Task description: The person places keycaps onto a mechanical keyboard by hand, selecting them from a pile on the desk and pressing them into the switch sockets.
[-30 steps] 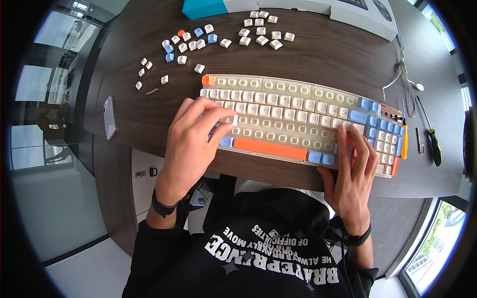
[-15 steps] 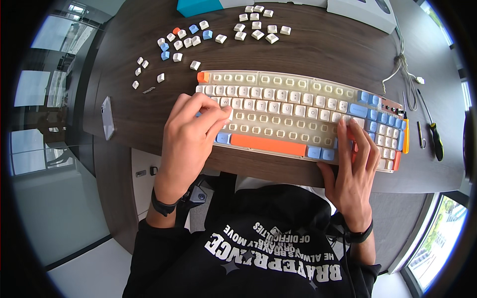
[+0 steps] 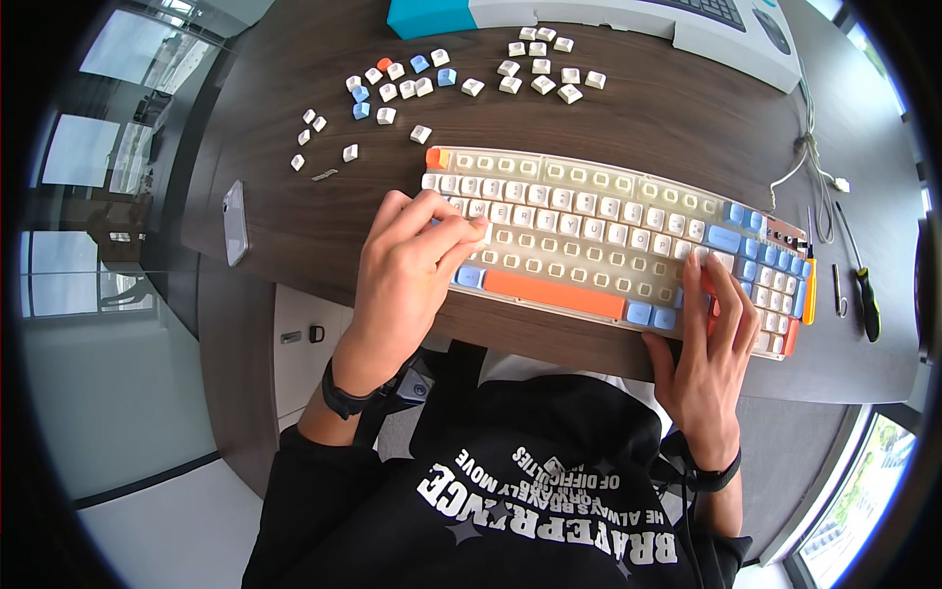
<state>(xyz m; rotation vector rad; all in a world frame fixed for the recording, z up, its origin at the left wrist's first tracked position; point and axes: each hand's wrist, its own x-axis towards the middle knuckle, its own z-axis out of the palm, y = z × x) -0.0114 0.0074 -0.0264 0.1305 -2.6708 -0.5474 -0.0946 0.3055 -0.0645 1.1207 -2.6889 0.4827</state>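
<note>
Many letters (image 3: 643, 557) mark keyboard (image 3: 589, 253) and sweater (image 3: 549, 422); left grip (image 3: 407, 265) pinches a keycap (image 3: 486, 237), right grip (image 3: 708, 363) spread wide.

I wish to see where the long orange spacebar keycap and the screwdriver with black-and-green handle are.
Long orange spacebar keycap (image 3: 554, 294): head view, middle of its top face.
Screwdriver with black-and-green handle (image 3: 868, 298): head view, on the handle.

Bare desk (image 3: 309, 231) parts phone (image 3: 235, 224) from left hand (image 3: 407, 270); loose keycaps (image 3: 387, 116) crowd beyond.
</note>
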